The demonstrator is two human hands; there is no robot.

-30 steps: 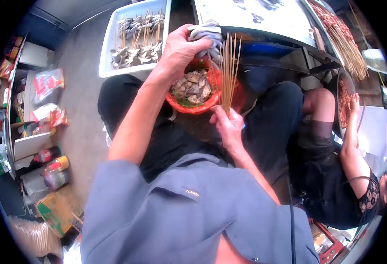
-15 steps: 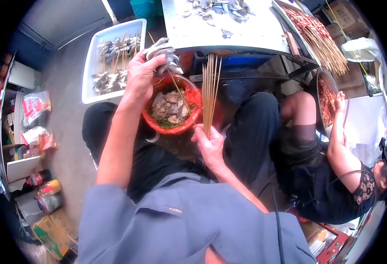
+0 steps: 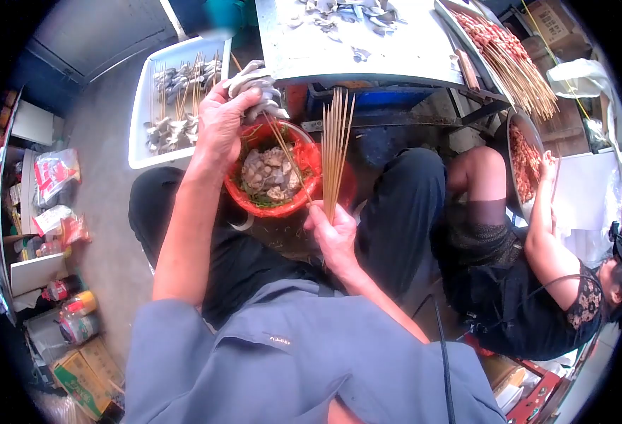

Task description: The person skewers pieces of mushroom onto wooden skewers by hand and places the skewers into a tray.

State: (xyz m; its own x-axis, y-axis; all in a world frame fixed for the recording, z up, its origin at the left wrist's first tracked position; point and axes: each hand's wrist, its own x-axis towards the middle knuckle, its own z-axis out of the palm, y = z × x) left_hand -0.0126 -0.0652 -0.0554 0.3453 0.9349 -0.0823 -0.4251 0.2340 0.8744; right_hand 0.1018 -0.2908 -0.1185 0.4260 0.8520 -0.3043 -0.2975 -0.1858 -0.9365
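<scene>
My left hand [image 3: 220, 127] is closed around a stack of grey oyster mushroom pieces [image 3: 258, 85] threaded on a thin wooden skewer [image 3: 287, 152]. That skewer slants down to my right hand [image 3: 333, 237], whose thumb and finger are at its lower end. Gripped in the same right hand is an upright bundle of bare wooden skewers [image 3: 336, 152], fanned slightly at the top. Between my knees, below the mushrooms, stands a red-lined bucket [image 3: 268, 210] holding pale trimmings and some green scraps.
A white tray [image 3: 138, 134] of mushroom skewers lies to the left. Loose mushroom pieces sit on the white table [image 3: 367, 60] ahead. At right are a tray of meat skewers [image 3: 501, 53] and a co-worker [image 3: 523, 283] with one hand at a bowl of meat [image 3: 526, 166].
The view has shifted slightly. Both hands keep their grips, with the mushroom stack and the skewer bundle in nearly the same place.
</scene>
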